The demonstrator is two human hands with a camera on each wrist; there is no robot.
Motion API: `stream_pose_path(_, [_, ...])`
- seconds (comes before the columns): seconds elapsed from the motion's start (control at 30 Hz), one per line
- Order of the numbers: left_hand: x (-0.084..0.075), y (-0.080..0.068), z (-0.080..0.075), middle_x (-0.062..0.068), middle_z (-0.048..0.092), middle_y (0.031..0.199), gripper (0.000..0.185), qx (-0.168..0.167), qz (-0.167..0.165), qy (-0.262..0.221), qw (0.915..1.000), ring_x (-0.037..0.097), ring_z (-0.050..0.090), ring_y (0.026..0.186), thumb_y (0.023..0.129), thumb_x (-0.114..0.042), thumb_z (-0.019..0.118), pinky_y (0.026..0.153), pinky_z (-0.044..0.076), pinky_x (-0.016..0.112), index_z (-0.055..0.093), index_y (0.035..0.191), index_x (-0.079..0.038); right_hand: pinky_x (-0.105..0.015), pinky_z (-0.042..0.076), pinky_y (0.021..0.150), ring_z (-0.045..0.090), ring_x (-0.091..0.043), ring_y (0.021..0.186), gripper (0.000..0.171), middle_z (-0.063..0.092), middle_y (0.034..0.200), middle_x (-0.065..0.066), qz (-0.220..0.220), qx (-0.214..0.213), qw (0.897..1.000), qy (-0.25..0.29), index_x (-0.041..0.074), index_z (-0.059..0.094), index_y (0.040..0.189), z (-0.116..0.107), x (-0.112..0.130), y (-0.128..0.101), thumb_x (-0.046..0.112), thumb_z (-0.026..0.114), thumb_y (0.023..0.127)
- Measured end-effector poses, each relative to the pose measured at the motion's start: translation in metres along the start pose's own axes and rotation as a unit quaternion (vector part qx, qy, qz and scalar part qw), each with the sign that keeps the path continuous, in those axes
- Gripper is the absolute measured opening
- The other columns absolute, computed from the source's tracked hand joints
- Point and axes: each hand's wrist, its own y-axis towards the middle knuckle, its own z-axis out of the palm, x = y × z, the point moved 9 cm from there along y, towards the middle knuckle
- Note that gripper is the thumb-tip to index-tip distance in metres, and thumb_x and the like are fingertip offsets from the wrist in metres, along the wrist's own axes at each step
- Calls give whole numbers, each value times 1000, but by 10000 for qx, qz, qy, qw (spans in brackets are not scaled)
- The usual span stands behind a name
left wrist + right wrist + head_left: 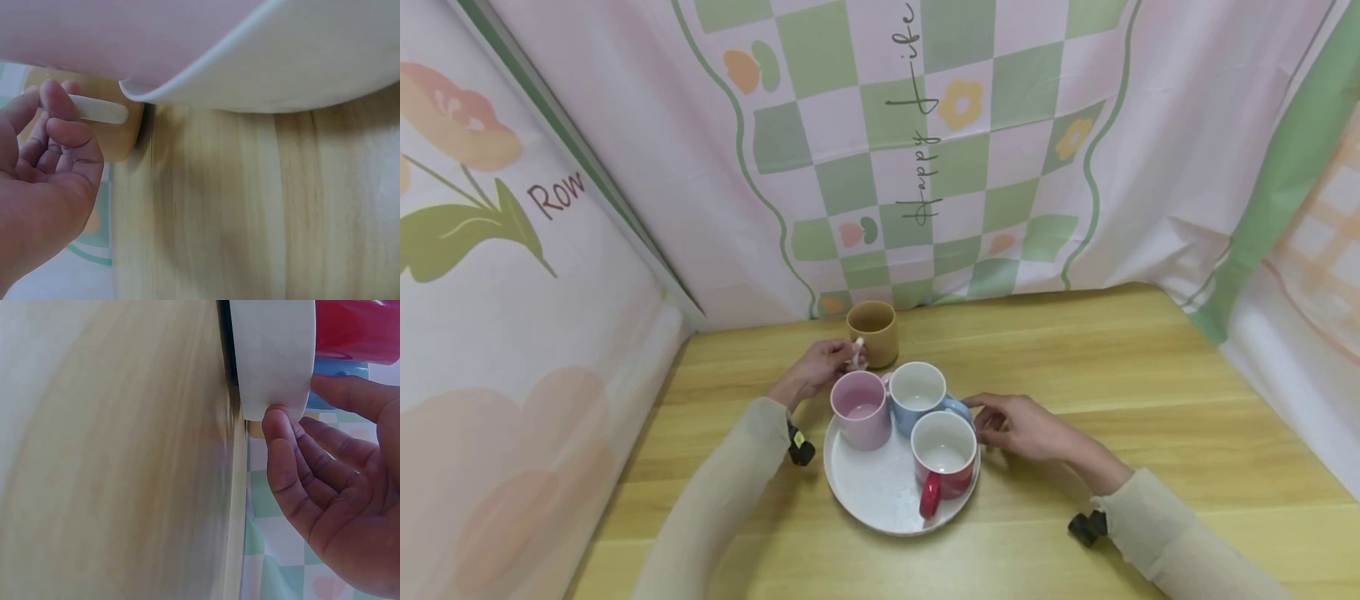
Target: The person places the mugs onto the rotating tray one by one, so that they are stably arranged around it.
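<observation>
A mustard mug (pixel 872 332) with a white handle (pixel 857 352) stands on the wooden table behind a round white tray (pixel 868 492). My left hand (pixel 833 360) pinches that handle; in the left wrist view the left hand (pixel 59 119) has thumb and fingers curled round the white handle (pixel 100 112). On the tray stand a pink mug (pixel 860 408), a blue mug (pixel 917 392) and a red mug (pixel 943 454). My right hand (pixel 988 417) rests at the tray's right side. In the right wrist view the right hand (pixel 294 425) has nearly straight fingers whose tips touch the tray wall (pixel 272 356), and its thumb reaches toward the blue mug (pixel 331 365).
Patterned cloth walls close in the table (pixel 1112 375) at the back, left and right. Bare wood lies to the right of the tray and along the front edge. The red mug's handle points toward me.
</observation>
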Motion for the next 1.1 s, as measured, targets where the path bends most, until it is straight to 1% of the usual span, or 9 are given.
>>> stream_pose_path(0.23, [-1, -4, -6, 9, 68, 109, 33, -15, 93, -87, 9999, 7, 61, 85, 105, -15, 50, 76, 53, 19, 58, 129, 6, -21, 56, 71, 66, -11, 87, 46, 73, 99, -3, -24, -13, 10000, -24, 5, 56, 136, -1, 0, -1, 15, 69, 93])
stream_pose_path(0.4, [-4, -10, -11, 5, 68, 105, 34, -90, 129, -171, 9997, 6, 60, 82, 105, -17, 51, 74, 52, 18, 58, 129, 5, -21, 56, 71, 66, -11, 87, 45, 73, 99, -3, -13, -9, 10000, -9, 6, 57, 136, -1, 0, -1, 16, 69, 93])
stream_pose_path(0.57, [-9, -16, -15, 3, 68, 101, 33, -188, 248, -300, 9991, 5, 57, 79, 104, -18, 52, 71, 50, 17, 60, 127, 5, -21, 56, 71, 66, -11, 87, 45, 73, 99, -2, 7, -2, 10000, -6, 7, 57, 136, -1, 0, 0, 16, 69, 94])
stream_pose_path(0.8, [-15, -25, -19, -2, 66, 95, 31, -200, 426, -187, 9987, 6, 53, 76, 104, -19, 52, 65, 43, 18, 62, 123, 3, -21, 56, 72, 66, -10, 87, 45, 73, 99, -2, 10, -19, 10000, -17, 7, 57, 136, -1, 0, 0, 16, 69, 94])
stream_pose_path(1.1, [-17, -33, -27, -3, 66, 94, 32, -276, 525, -135, 9981, 5, 53, 75, 102, -25, 56, 64, 42, 18, 65, 120, -1, -21, 55, 72, 66, -10, 87, 46, 73, 99, -2, -8, -10, 10000, -25, 7, 56, 137, 0, -1, 1, 17, 68, 94])
